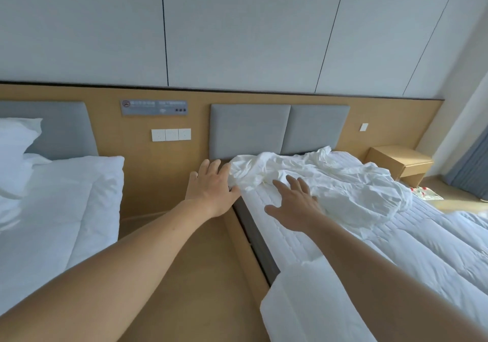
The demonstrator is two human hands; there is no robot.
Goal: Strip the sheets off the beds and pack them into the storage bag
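White crumpled sheet [317,180] bunched at head corner of mattress [285,246]; left hand [211,186] spread wide at its edge, right hand [294,205] spread wide just beside.

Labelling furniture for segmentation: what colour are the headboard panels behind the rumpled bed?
Grey headboard panels, plain, no pattern; the head view shows them clearly.

The crumpled white sheet [330,180] lies on the quilted white mattress [287,230] before the grey padded headboard [277,127] — boxy wooden nightstand [398,162] right, white-duveted bed [66,196] left.
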